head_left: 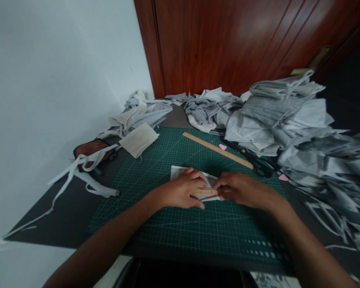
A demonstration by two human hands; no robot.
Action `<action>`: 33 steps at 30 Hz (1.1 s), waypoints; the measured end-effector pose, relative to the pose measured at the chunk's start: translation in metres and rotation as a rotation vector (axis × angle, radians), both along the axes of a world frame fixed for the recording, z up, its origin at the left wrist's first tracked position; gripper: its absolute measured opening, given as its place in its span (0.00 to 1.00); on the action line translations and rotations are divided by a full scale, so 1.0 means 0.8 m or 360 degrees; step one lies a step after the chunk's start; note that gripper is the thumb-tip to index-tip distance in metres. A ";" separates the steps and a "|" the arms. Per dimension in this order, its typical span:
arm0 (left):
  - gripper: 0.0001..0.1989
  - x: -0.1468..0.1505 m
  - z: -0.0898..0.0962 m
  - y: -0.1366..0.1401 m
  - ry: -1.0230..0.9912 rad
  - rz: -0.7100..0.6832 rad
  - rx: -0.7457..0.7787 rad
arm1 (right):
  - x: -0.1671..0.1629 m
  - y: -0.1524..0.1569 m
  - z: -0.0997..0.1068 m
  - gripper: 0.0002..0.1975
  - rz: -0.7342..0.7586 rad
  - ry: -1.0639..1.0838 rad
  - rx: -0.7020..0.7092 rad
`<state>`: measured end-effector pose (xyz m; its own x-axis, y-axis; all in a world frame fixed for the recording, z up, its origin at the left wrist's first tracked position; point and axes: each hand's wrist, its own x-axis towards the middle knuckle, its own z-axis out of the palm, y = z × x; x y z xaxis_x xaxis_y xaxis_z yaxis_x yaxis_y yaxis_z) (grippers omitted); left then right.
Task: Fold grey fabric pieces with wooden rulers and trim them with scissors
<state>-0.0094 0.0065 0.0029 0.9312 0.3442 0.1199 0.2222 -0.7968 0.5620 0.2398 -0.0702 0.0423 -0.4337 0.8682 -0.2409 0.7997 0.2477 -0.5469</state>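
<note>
On the green cutting mat (168,228) lies a small folded piece of light grey fabric (176,172). A short wooden ruler (207,192) rests along the near edge of this fabric, between my hands. My left hand (184,189) is closed over the ruler's left end, its thumb on the near side and its curled fingers across the fabric. At the right end, my right hand (241,190) pinches the fabric's edge beside the ruler; its fingertips are partly hidden. A longer wooden ruler (217,149) lies diagonally beyond both hands.
Black-handled scissors (261,166) lie right of the long ruler, near pink chalk pieces (223,147). Grey fabric piles (276,120) crowd the right and back. At left are a folded cream cloth (139,140), a brown pouch (93,149) and loose white strips (66,188).
</note>
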 end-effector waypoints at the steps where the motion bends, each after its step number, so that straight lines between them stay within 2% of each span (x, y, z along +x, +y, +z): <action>1: 0.18 0.000 0.000 0.001 -0.0014 -0.0016 -0.0038 | -0.001 -0.001 0.001 0.12 -0.0007 -0.0025 0.0012; 3: 0.05 0.001 0.000 0.005 -0.0049 -0.0035 -0.0118 | -0.003 -0.003 0.004 0.12 -0.0002 -0.0052 0.0046; 4: 0.05 0.002 -0.001 0.007 -0.0067 -0.0038 -0.0153 | -0.004 -0.004 0.005 0.12 0.0007 -0.0053 0.0064; 6: 0.08 0.003 -0.004 0.010 -0.0096 -0.0026 -0.0195 | -0.005 -0.004 0.005 0.12 0.0027 -0.0044 0.0099; 11: 0.09 0.002 -0.009 0.012 -0.0102 0.0000 -0.0196 | -0.008 -0.003 -0.001 0.13 0.0032 -0.0066 0.0170; 19: 0.15 -0.005 0.000 0.013 -0.0012 -0.0084 -0.0209 | -0.014 -0.004 -0.002 0.08 0.0059 -0.0151 0.0191; 24: 0.10 -0.004 0.001 0.021 -0.0034 -0.0145 -0.0288 | -0.028 -0.007 -0.003 0.08 0.0043 -0.0221 0.0352; 27: 0.12 -0.005 -0.001 0.027 -0.0073 -0.0187 -0.0425 | -0.041 -0.007 -0.013 0.09 0.0122 -0.0099 0.0465; 29: 0.09 -0.009 0.000 0.030 -0.0088 -0.0195 -0.0470 | -0.047 -0.007 -0.022 0.09 0.0197 0.0011 0.0480; 31: 0.07 -0.014 0.003 0.033 -0.0077 -0.0183 -0.0403 | -0.049 -0.007 -0.030 0.09 0.0222 0.0084 0.0471; 33: 0.09 -0.019 0.006 0.035 -0.0029 -0.0135 -0.0256 | -0.048 -0.007 -0.035 0.08 0.0214 0.0128 0.0452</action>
<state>-0.0245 0.0348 0.0077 0.9560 0.2804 0.0867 0.1465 -0.7119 0.6869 0.2011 -0.0761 0.0141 -0.5570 0.8294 0.0424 0.7064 0.5000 -0.5010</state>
